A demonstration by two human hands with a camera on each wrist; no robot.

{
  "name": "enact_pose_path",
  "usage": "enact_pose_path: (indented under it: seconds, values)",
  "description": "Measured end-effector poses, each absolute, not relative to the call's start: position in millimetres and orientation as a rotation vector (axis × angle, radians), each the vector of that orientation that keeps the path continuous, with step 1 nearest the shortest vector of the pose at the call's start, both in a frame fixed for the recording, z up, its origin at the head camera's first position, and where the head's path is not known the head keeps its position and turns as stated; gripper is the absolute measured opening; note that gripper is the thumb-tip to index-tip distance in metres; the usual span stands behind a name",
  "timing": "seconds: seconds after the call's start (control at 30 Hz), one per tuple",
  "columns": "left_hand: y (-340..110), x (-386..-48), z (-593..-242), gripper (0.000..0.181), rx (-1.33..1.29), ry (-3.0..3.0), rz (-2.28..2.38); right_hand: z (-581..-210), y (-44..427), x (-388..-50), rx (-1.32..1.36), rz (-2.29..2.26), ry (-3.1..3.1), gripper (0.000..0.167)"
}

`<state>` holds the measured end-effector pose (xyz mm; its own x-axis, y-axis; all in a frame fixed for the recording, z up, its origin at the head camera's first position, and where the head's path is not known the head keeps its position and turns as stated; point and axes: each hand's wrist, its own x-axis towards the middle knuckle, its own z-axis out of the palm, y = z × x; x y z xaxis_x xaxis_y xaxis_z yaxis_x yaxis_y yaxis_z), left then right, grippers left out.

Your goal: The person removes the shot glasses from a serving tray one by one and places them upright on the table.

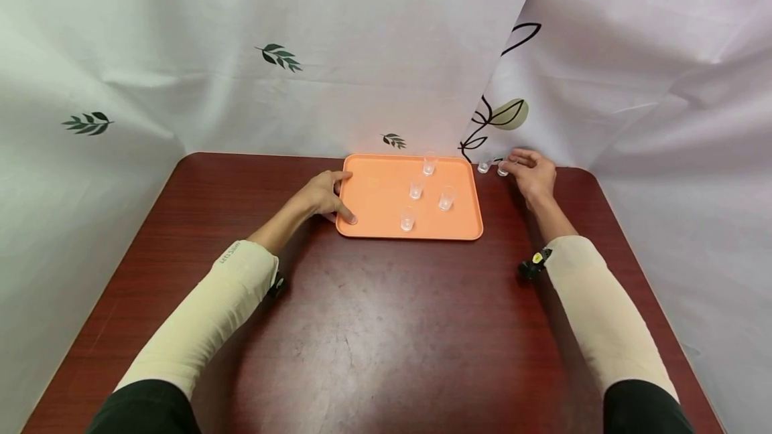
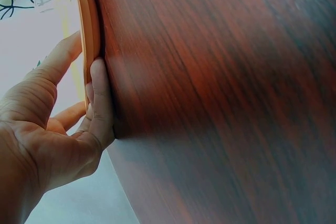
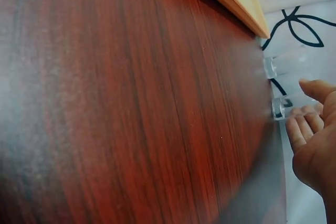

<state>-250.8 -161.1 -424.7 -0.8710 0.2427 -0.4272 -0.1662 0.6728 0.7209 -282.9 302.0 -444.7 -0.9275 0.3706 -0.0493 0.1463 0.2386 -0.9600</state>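
Orange tray on the dark red table, clasped at its left end by the left hand, thumb on top. From its middle rightward, four clear glasses, standing apart. Just past the tray, another clear glass; beside it, the rightmost glass, held between thumb and fingers of the right hand.

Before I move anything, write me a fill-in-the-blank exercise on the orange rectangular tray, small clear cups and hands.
The orange rectangular tray holds ____ small clear cups.
The ____ hand grips the tray.
In the head view, ____ more cups stand right of the tray.
The other hand is at the one ____ from it.
Missing words: four; left; two; farther.
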Motion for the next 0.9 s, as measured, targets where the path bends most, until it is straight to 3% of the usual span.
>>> enact_pose_path:
  seconds: [0.4, 0.9]
  values:
    - [-160.2, -250.9, -423.4, 0.125, 0.063, 2.393, 1.075, -447.1, 302.4, -285.1, -0.498, 1.734, -2.311, 0.048]
    - [-160.5, -252.1, -423.6, 0.126, 0.059, 2.386, 1.074, -449.1, 312.0, -277.0, -0.545, 1.79, -2.289, 0.063]
